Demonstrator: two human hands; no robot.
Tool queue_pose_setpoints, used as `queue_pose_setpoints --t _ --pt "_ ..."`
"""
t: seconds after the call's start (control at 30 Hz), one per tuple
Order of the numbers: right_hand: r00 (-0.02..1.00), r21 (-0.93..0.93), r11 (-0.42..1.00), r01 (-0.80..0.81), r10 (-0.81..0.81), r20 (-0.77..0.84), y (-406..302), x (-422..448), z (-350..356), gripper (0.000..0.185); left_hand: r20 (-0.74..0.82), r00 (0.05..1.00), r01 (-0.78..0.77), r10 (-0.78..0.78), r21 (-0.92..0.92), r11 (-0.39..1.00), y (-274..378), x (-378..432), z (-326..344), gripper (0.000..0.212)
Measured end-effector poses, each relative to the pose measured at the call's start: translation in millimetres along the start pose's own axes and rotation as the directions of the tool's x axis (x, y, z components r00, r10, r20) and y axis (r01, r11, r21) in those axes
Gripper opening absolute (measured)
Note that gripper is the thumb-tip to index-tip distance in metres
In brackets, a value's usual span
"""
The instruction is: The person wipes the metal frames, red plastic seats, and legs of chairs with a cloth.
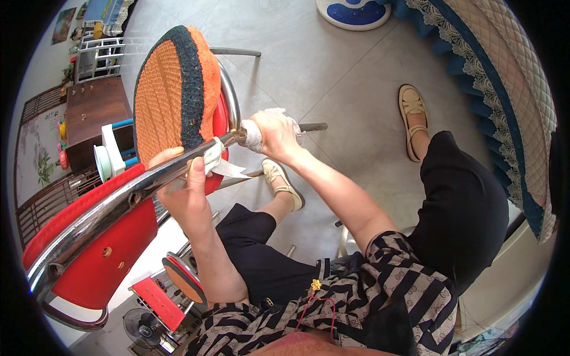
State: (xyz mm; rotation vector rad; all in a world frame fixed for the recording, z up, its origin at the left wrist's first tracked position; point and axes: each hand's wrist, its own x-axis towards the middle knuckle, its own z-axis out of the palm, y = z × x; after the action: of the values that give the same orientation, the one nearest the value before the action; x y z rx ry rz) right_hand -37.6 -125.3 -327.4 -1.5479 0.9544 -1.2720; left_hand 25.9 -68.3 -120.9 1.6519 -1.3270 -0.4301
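Note:
A metal-framed chair (pixel 91 218) with a red backrest (pixel 107 258) runs from the lower left towards the middle. On its red seat (pixel 221 115) lies an orange cushion with a dark green knitted edge (pixel 171 93). My left hand (pixel 189 187) grips the chrome tube, thumb on top, beside a white strip of cloth (pixel 216 155) tied round it. Farther along the frame, my right hand (pixel 276 133) is closed round a whitish cloth (pixel 253 135) that wraps a metal leg.
A quilted bedcover with lace trim (pixel 498 89) hangs at the right. A blue and white round device (pixel 354 15) stands on the floor. A wooden cabinet (pixel 95 111) is at the left; a second red chair (pixel 160 302) and a fan (pixel 142 327) are at the lower left.

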Motion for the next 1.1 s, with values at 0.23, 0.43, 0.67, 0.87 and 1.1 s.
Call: queue_pose_setpoints --t 0.23,0.43,0.67,0.87,1.1 --pt "0.998 -0.121 0.992 -0.039 0.033 -0.051 22.6 -8.1 -1.0 0.027 -0.031 1.0 -0.001 0.003 0.066 0.998 -1.8 0.2 1.8 0.026" --pt "0.56 0.12 0.918 -0.378 0.123 0.819 41.1 41.3 -36.0 0.027 -0.036 0.999 -0.033 0.036 0.078 0.996 -6.8 1.1 1.1 0.025" --pt "0.758 -0.089 0.925 -0.37 0.356 0.546 21.3 12.7 -33.1 0.026 -0.046 0.999 -0.018 0.022 0.087 0.996 -8.2 -0.3 -4.1 0.025" --pt "0.982 -0.163 0.987 -0.01 -0.021 -0.188 68.0 -38.1 1.1 0.03 -0.028 0.999 -0.014 0.016 0.071 0.997 -2.6 1.8 2.7 0.025" --pt "0.805 -0.199 0.907 -0.37 0.42 0.419 83.9 -16.8 -30.3 0.021 -0.047 0.998 -0.033 0.037 0.073 0.997 -6.2 0.2 1.3 0.025"
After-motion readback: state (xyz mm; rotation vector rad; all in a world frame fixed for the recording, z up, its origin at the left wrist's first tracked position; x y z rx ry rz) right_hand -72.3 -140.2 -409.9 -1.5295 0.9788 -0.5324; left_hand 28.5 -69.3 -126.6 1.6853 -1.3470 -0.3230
